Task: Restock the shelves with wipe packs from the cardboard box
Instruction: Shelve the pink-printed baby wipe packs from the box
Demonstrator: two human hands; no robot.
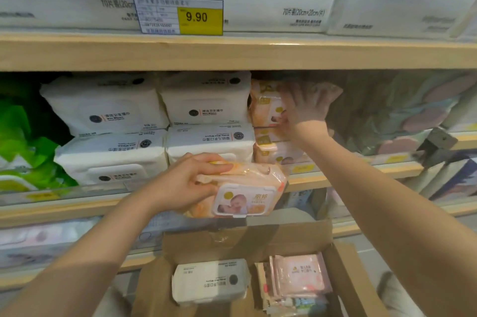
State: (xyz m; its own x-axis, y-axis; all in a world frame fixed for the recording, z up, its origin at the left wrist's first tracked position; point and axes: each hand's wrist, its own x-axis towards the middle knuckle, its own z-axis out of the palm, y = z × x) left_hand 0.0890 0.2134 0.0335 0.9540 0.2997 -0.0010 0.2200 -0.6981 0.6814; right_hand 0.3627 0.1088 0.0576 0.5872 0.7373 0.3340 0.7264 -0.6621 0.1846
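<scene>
My left hand grips an orange baby wipe pack in front of the middle shelf, just below the stacked packs. My right hand reaches into that shelf and presses with spread fingers on the top pack of an orange stack; its thumb lies along the pack's lower edge. Two more orange packs lie beneath it. The open cardboard box sits below, holding a white wipe pack and pink packs.
White wipe packs fill the shelf left of the orange stack, green packs at far left. Large white towel packs and a 9.90 price tag sit on the upper shelf. Blurred pastel goods lie right of my right hand.
</scene>
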